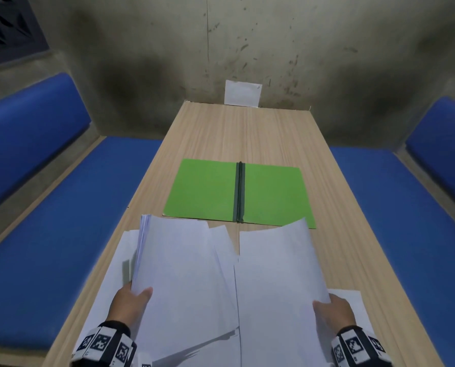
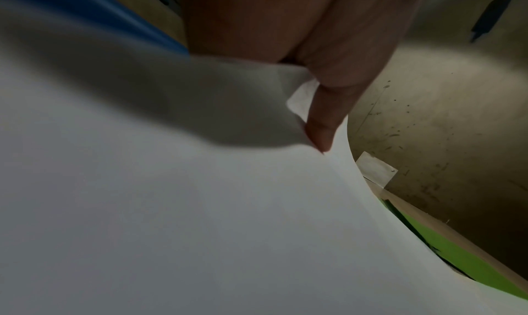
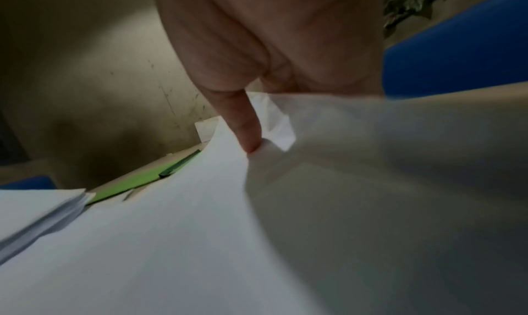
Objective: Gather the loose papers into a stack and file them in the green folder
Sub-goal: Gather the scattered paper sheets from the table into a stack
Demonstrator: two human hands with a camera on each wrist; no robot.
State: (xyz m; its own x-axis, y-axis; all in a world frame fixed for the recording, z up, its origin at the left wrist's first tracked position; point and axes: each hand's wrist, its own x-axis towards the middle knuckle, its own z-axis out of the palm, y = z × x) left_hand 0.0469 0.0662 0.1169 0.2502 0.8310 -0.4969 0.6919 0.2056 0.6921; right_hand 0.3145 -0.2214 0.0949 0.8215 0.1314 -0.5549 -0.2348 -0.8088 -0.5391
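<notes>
- Two hands are seen in the head view: the left hand (image 1: pixel 131 300) and the right hand (image 1: pixel 335 311), each with a black wristband printed with square black-and-white markers.
- One flat green card folder (image 1: pixel 205 192) is laid open on the long pale wood-grain bench (image 1: pixel 247 131), ahead of both hands; a single dark green spine strip (image 1: pixel 239 192) runs down its middle, and nothing is seen lying inside either half.
- A thick bundle of plain white paper sheets (image 1: pixel 184 274) is pinched at its near corner by the left hand, thumb on top; the layered edges are fanned at the far-left corner.
- A second group of white sheets (image 1: pixel 276 274), how many cannot be told, is gripped at its near right edge by the right hand, thumb on top, and is curved upward, its far corner overlapping the near edge of the folder.
- In the wrist views one thumb (image 2: pixel 323 125) is pressed onto the paper on the left, and one thumb (image 3: pixel 245 128) on the right.
- Further white sheets are left flat on the bench beneath and outside each hand; one (image 1: pixel 353 300) is seen just right of the right hand.
- One small white card (image 1: pixel 242 93) is propped against the stained wall at the far end of the bench.
- Two blue padded seats (image 1: pixel 70 234) are set along the sides.
</notes>
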